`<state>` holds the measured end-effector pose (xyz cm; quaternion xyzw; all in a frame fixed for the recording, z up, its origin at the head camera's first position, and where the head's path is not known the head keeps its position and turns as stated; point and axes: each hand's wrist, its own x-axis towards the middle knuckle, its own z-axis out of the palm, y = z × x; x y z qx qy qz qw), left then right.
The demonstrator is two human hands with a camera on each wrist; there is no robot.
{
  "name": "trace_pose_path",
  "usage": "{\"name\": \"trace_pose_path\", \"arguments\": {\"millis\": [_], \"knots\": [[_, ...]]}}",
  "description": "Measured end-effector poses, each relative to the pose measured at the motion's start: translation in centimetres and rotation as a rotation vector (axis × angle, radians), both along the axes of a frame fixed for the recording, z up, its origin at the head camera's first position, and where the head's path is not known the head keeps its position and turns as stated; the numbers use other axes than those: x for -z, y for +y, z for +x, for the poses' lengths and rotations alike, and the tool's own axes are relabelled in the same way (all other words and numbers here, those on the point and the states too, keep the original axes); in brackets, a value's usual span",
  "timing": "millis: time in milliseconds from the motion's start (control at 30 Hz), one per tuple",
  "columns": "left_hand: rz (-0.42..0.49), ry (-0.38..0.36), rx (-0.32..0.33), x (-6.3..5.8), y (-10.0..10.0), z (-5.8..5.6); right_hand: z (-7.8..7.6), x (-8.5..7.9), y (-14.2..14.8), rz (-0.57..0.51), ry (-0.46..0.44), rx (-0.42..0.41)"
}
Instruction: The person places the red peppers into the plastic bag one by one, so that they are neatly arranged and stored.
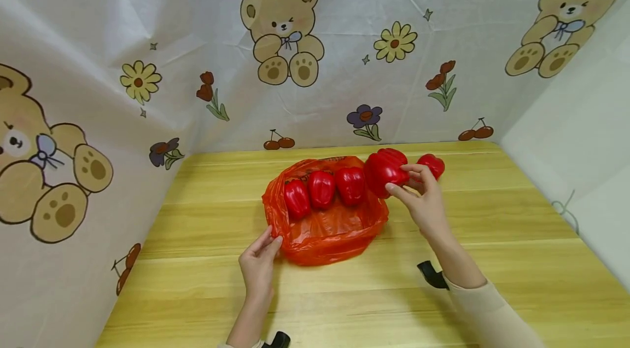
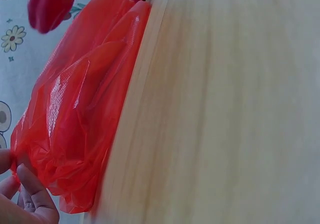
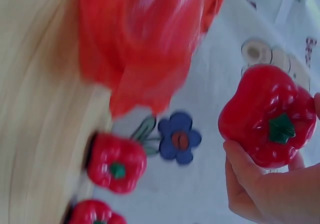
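A red bell pepper (image 1: 385,171) is held up in my right hand (image 1: 427,207), at the right rim of an orange-red plastic bag (image 1: 325,254). Its green stem end (image 3: 282,128) shows in the right wrist view, with fingers and thumb on either side. The bag lies with its mouth open and has three red peppers in a row inside, among them a middle pepper (image 1: 322,189). At the bag's left front rim, my left hand (image 1: 258,263) pinches the thin plastic between thumb and fingers.
Beyond my right hand another red pepper (image 1: 433,164) lies on the wooden table (image 1: 211,233). The right wrist view has two peppers there, a nearer pepper (image 3: 117,162) and a lower pepper (image 3: 96,214). A bear-printed cloth (image 1: 339,74) hangs behind the table.
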<state>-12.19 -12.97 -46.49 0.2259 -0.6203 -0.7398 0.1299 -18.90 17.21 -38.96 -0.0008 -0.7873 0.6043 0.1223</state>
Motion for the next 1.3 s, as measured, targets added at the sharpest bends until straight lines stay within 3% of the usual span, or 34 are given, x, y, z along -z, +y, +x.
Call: {"name": "trace_pose_path", "arguments": {"millis": [200,467,667,933,1300], "knots": [[0.002,-0.003,-0.001,-0.1,0.0,0.1,0.5,0.9,-3.6,0.092,-0.091,-0.158],[0.008,0.015,0.005,0.0,0.1,0.1,1.1,2.6,-7.3,0.146,-0.157,-0.298],[0.001,0.008,0.003,0.2,0.1,0.0,1.0,3.4,-9.3,0.198,-0.179,-0.315],[-0.012,0.008,0.009,0.0,0.2,0.1,1.1,3.8,-11.0,0.251,-0.129,-0.344],[-0.016,0.026,0.006,0.0,0.3,0.1,1.9,4.7,-13.2,0.424,-0.087,-0.315]]}}
